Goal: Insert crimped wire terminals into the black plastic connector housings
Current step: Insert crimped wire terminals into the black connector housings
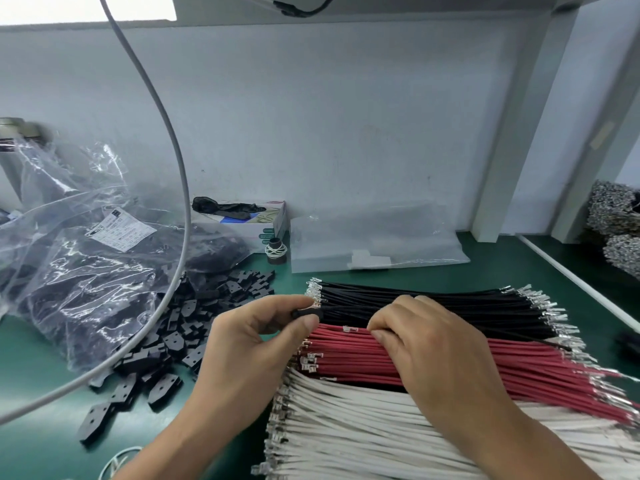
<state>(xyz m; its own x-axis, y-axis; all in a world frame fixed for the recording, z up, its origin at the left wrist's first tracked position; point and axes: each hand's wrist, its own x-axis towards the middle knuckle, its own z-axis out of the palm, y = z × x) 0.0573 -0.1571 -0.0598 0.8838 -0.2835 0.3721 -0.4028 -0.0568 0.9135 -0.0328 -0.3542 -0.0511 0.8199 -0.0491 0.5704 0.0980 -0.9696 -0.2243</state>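
Left hand: our left hand (249,341) pinches a small black housing (300,313) between thumb and first finger, just at the left ends of the black wires (433,303).
Right hand: our right hand (433,344) lies on the wire pile with fingers curled, and its fingertips pinch a red wire (349,331) with a shiny tip.
Wires: we see three rows on the green bench (34,445). Black is at the back, red wires (519,368) are in the middle, white wires (363,427) are nearest us.
Loose housings: a heap of black housings (166,341) sits left of our hands.
Bag: a clear bag (79,258) of more black parts lies far left.
Box: a small box (256,221) stands by the wall.
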